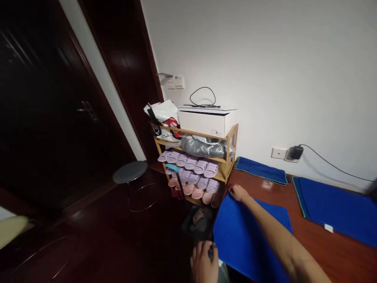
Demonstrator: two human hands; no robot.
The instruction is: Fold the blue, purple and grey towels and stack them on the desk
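Note:
A blue cloth (244,236) lies partly on the red-brown wooden table (312,251) and hangs over its left edge. My right hand (238,193) pinches the cloth's far left corner, fingers closed on it. Near the cloth's lower left corner, by a small white tag, is my left hand (205,262), its fingers curled; what they hold, if anything, is hidden. A folded blue cloth with green edging (260,169) rests by the wall, and another, larger blue cloth (338,208) lies on the right.
A wooden rack (231,137) holds lilac and pink slippers (200,166), a white box (203,122) and a white bag (166,114). A round stool (130,172) stands on the left. A black plug (296,152) with a cable is in the wall.

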